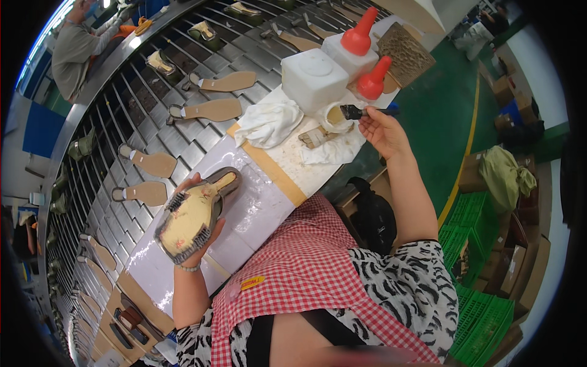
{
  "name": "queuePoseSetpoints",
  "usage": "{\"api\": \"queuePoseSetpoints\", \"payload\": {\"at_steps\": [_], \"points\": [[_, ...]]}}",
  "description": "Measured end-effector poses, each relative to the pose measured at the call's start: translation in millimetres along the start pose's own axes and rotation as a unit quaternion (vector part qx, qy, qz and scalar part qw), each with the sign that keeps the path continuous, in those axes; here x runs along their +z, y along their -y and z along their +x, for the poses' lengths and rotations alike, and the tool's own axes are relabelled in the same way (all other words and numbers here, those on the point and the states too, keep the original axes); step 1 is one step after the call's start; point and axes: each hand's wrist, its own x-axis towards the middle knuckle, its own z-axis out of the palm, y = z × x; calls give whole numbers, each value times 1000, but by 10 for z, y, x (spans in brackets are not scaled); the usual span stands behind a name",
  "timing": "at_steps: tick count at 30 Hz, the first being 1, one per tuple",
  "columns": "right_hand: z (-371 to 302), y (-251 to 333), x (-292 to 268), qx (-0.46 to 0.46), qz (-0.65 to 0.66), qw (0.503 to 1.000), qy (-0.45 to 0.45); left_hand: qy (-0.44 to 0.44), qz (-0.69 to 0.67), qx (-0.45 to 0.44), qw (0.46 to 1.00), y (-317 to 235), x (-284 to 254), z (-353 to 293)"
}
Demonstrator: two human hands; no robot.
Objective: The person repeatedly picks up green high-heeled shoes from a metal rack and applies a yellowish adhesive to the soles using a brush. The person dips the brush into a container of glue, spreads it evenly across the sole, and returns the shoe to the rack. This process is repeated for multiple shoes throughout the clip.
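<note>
My left hand (216, 231) is wrapped round a lasted shoe upper (191, 221), held with its underside up above the lilac work surface. The underside is pale yellow, with a dark, pleated edge around the wide end. Pinched in my right hand (386, 133) is a black brush (353, 112), its bristle end over the mouth of a small white pot (335, 117). A yellowish wooden-looking brush or block (317, 137) lies beside the pot. Close by are a crumpled white cloth (268, 122) and two white bottles (313, 79) with red nozzle tops (359, 32).
A slatted metal conveyor (214, 131) carries several tan soles (211, 110) and lasted uppers (160, 62). A person (76, 58) works across it. Green crates (480, 321) and cartons stand at right. Dark heel-like pieces (131, 318) lie at lower left.
</note>
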Motion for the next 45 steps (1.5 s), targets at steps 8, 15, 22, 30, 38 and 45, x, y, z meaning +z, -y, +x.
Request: {"api": "queuePoseSetpoints", "payload": {"at_steps": [8, 15, 22, 30, 38, 45], "points": [[236, -237, -134, 94, 107, 985, -100, -54, 122, 17, 991, -224, 296, -115], [-227, 15, 164, 28, 140, 987, 80, -92, 75, -28, 992, -206, 535, -253], [-1225, -488, 1162, -117, -54, 936, 326, -97, 21, -4, 995, 48, 684, -416], [-1518, -866, 1502, -83, -224, 899, 367, -88, 65, 50, 993, 112, 701, -521], [-1542, -879, 1484, -299, -311, 823, 370, -78, -37, 41, 995, 218, 723, -560], [-1586, -918, 1527, -212, -233, 868, 385, -90, 9, 70, 993, 187, 718, -565]]}}
